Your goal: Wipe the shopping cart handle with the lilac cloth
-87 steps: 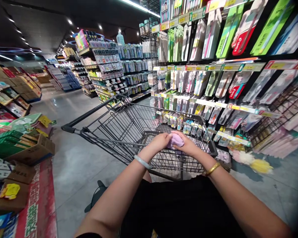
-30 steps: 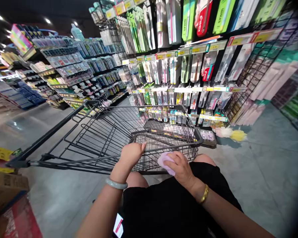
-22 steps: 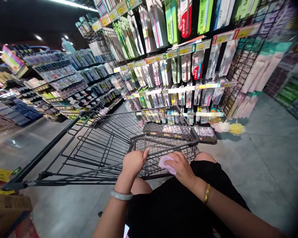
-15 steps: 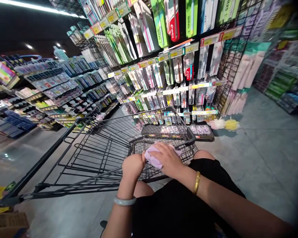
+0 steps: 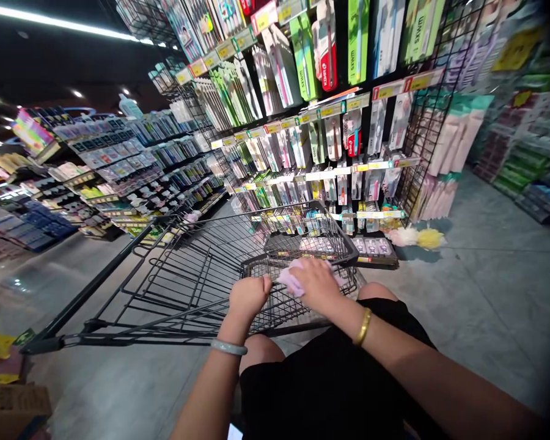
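A black wire shopping cart [image 5: 201,269] stands right in front of my knees. My left hand [image 5: 249,296], a pale bangle on its wrist, is closed around the cart's near top rail. To its right, my right hand [image 5: 318,284] is closed over a crumpled lilac cloth [image 5: 295,282], pressing it on the same rail toward the front corner. A gold bracelet circles that wrist. My palm and fingers hide part of the cloth and the rail below it.
Beyond the cart rises a rack of packaged toothbrushes [image 5: 302,134]. More stocked shelves [image 5: 132,159] run along the left. A cardboard box [image 5: 16,406] sits at the lower left. White and yellow bath puffs [image 5: 431,238] hang low by the rack's right end, above grey floor.
My right hand and the cloth have slid right along the rail, away from my left hand, which keeps its grip. The view has shifted slightly.
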A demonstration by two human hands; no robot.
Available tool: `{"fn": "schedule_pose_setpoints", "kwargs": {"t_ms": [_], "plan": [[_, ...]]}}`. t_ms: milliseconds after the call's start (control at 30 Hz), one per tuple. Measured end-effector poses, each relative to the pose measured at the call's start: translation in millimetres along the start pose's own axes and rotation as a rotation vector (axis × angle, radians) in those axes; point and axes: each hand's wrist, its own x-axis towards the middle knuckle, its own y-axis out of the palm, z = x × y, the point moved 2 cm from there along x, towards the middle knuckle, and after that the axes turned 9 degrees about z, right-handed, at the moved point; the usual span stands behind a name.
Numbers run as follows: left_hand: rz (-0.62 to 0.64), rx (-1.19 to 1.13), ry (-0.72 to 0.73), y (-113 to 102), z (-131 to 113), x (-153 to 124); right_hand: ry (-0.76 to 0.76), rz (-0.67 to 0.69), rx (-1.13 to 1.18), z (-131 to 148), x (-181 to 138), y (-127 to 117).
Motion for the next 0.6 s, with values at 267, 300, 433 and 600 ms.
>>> {"fn": "schedule_pose_setpoints", "kwargs": {"t_ms": [267,300,433,600], "plan": [[-0.004,0.033,0.026,3,36,-8,-0.071,0.151,-0.136,-9,3,-14],[-0.005,0.033,0.025,3,41,-10,-0.065,0.151,-0.152,-19,-3,-16],[-0.042,0.04,0.027,-1,37,-14,0.0,0.138,-0.187,-28,-17,-15],[-0.193,-0.121,0.083,-13,-28,-6,-0.023,0.125,-0.159,0,-11,-8]]}}
